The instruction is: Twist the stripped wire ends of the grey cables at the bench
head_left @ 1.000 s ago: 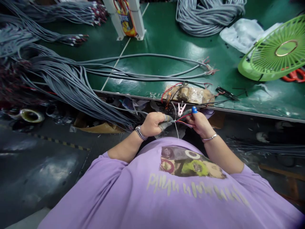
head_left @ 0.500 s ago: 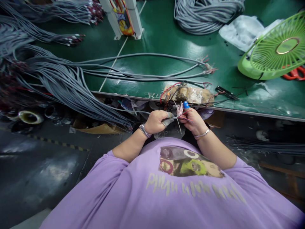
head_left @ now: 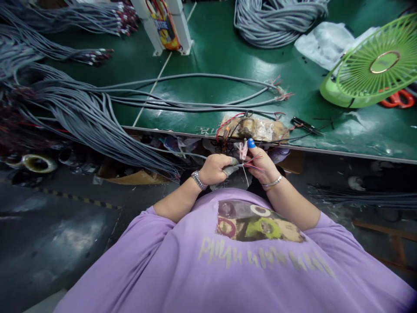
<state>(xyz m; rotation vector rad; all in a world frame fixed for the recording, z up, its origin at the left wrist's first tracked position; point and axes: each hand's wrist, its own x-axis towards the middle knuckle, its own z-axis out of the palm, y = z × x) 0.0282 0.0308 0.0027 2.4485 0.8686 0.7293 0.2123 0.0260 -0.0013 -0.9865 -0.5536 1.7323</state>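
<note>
My left hand (head_left: 215, 168) is closed around the end of a grey cable (head_left: 232, 169), just below the edge of the green table (head_left: 208, 65). Thin red and coloured wires (head_left: 252, 163) fan out of that cable end towards my right hand (head_left: 263, 165). My right hand pinches those wires, and one of its fingers wears a blue fingertip cover (head_left: 251, 142). A small pink clip (head_left: 243, 150) hangs right above the wires, below a taped brown block (head_left: 257, 128) with red and black leads on the table edge.
A thick bundle of grey cables (head_left: 84, 117) spills over the table edge at left. Several loose cables (head_left: 195, 102) lie across the table, and a coil (head_left: 276, 17) sits at the back. A green fan (head_left: 374, 65), red scissors (head_left: 397, 99) and a plastic bag (head_left: 325, 41) lie at right.
Both hands have risen slightly towards the table edge and come closer together. My right hand has brought the wires up near the pink clip.
</note>
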